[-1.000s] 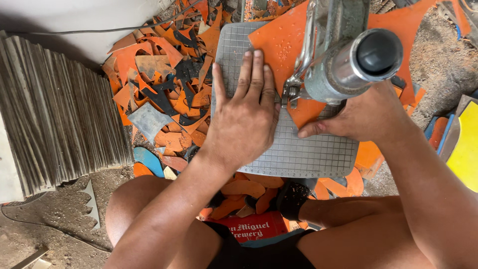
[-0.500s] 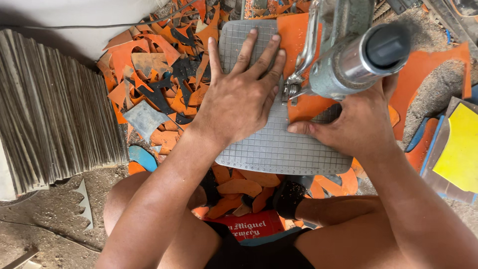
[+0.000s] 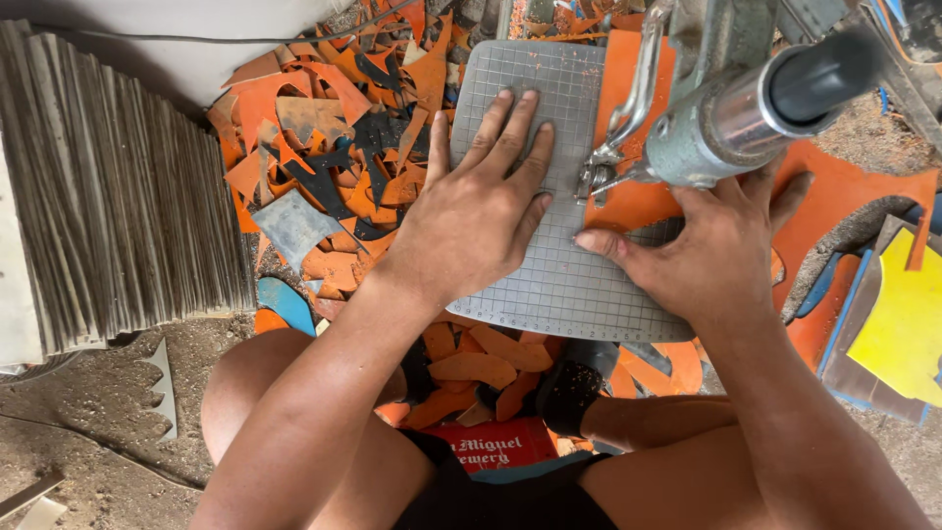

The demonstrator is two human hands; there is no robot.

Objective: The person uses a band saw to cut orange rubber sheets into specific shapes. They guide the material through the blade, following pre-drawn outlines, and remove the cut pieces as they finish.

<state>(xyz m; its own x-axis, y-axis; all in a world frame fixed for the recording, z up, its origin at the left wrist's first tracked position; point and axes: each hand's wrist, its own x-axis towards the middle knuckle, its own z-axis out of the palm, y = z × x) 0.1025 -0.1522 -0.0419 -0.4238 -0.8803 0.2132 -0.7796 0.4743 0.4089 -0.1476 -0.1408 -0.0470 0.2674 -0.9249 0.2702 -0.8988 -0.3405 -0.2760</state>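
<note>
Grey gridded sheet: left hand, right hand fingers spread flat on it.

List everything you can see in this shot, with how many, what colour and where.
mat: one, grey gridded, centre, under both hands
sheet: one, orange, on the mat beneath the machine
machine: one, silver metal with dark end, upper right
scraps: many, orange and black, heaped upper left of the mat and below it
stack: one, grey thin sheets on edge, left
yellow piece: one, yellow on grey backing, right edge
cable: one, dark, top left
left hand: one, flat on the mat
right hand: one, on the mat's right edge, below the machine
</note>
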